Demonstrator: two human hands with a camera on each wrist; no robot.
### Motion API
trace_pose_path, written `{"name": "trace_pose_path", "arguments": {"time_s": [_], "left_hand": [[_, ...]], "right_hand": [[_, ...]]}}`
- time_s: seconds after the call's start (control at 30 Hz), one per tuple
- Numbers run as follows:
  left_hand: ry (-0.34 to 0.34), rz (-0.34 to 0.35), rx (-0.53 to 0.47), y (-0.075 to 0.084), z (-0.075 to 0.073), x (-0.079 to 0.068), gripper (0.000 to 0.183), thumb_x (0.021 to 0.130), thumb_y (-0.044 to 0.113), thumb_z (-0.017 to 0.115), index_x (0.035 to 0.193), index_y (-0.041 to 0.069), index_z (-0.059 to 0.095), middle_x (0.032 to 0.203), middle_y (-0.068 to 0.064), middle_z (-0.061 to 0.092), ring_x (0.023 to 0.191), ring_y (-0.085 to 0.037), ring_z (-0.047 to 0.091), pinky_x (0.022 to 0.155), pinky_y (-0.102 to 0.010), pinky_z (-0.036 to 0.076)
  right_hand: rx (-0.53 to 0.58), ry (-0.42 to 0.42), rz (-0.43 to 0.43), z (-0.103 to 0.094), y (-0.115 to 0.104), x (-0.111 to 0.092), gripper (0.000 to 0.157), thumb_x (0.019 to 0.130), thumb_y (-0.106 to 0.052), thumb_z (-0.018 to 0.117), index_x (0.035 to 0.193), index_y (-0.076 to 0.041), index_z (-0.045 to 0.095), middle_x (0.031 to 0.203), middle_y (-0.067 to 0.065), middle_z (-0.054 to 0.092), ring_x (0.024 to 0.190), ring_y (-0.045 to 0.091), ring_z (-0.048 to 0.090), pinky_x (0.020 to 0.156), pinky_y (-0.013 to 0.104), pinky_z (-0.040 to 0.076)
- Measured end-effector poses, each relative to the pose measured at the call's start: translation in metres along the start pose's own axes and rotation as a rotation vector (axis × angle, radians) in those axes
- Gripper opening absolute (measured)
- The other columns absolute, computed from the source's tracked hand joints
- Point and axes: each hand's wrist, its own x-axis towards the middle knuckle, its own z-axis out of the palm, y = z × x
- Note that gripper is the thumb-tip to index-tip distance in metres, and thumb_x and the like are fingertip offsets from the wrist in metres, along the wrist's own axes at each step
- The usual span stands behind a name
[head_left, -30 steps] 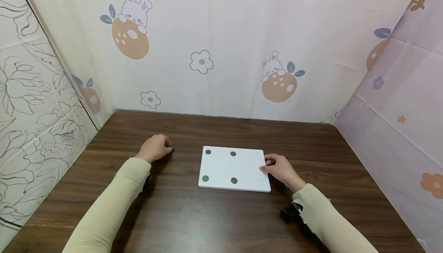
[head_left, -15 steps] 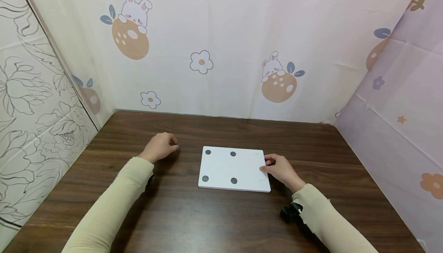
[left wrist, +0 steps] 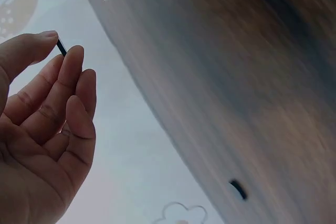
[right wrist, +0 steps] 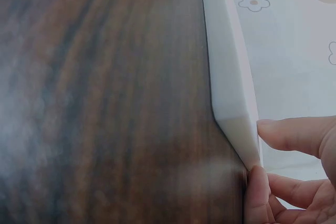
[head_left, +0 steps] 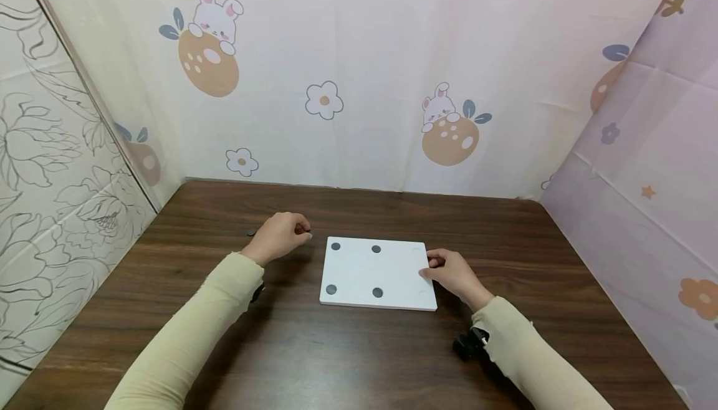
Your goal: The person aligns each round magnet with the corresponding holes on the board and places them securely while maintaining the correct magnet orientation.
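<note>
The flat white rectangular board (head_left: 378, 273) lies on the dark wood-grain table (head_left: 336, 360), its long axis running left to right across the person's view. Four small dark round discs (head_left: 378, 292) sit on its left and middle area. The right hand (head_left: 453, 275) holds the board's right edge, thumb on top and fingers (right wrist: 260, 192) curled against the side face. Farther out, just beyond the board's far-left corner, the left hand (head_left: 278, 236) hovers with a thin dark disc (left wrist: 61, 47) pinched edge-on between thumb and fingertips. Another loose dark disc (head_left: 250, 232) lies on the table just left of that hand. Patterned fabric walls (head_left: 359, 86) enclose the table.
</note>
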Motion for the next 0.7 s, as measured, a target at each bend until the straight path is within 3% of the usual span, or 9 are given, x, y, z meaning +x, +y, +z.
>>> {"name": "trace_pose_path", "arguments": {"time_s": [0.7], "left_hand": [[-0.033,0.146,-0.009,0.054,0.027,0.011,0.011,0.083,0.024,0.067,0.090,0.016,0.069,0.086,0.005,0.066,0.077,-0.007,0.058,0.067,-0.025,0.048]], "right_hand": [[-0.003,0.004,0.005,0.000,0.001,0.001,0.049,0.079,-0.023,0.072,0.120,-0.002,0.055,0.097,0.009,0.054,0.083,0.020,0.048,0.068,0.028,0.041]]}}
